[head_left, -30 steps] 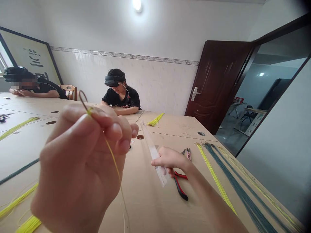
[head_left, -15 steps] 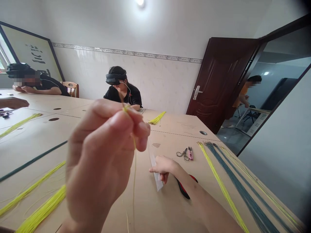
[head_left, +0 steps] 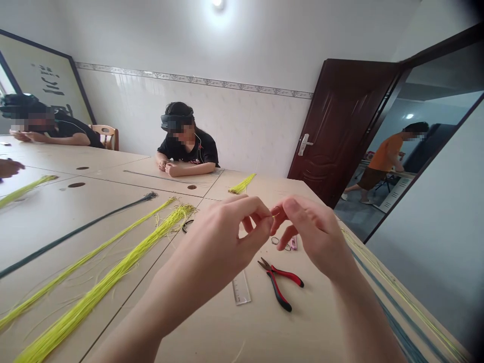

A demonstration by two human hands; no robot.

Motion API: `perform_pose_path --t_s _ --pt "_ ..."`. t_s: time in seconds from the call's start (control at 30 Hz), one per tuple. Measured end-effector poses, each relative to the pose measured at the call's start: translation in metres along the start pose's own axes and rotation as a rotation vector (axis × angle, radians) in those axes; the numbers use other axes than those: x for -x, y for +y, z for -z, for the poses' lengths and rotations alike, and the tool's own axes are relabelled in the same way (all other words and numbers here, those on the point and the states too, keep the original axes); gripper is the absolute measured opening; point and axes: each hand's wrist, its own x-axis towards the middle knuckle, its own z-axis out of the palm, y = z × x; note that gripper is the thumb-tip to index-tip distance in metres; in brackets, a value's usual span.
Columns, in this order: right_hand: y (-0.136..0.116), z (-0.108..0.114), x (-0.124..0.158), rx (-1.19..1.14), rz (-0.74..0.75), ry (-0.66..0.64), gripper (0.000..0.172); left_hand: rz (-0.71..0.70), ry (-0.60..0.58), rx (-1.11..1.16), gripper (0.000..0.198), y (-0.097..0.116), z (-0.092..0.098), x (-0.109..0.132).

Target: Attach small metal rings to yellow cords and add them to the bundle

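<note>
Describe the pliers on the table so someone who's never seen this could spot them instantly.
On the tan table, below the gap between the left hand and right hand, lie the pliers. Their splayed red-and-black handles set them apart from the clear ruler just left.

bare left hand [head_left: 223, 237] | bare right hand [head_left: 315, 234] | forearms [head_left: 159, 297] bare

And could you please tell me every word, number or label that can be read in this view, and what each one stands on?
Nothing can be read for certain.
Clear ruler: scale marks and figures, too small to read.
Framed wall calligraphy: dark characters, too blurred to read.
</note>
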Motion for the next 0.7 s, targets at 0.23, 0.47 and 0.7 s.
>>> perform_pose_path --t_s 0.23,0.47,0.7 --pt "-0.016 0.001 0.018 0.09 0.194 0.161 0.013 -0.005 -0.015 0.042 0.013 0.005 -0.001 0.0" --pt "-0.012 -0.003 0.019 0.077 0.484 0.293 0.01 0.033 -0.164 0.467 0.016 0.005 0.005 -0.004" --pt "-0.02 0.002 0.024 0.146 0.431 0.307 0.016 -0.067 -0.054 0.399 0.013 0.008 0.001 0.001"
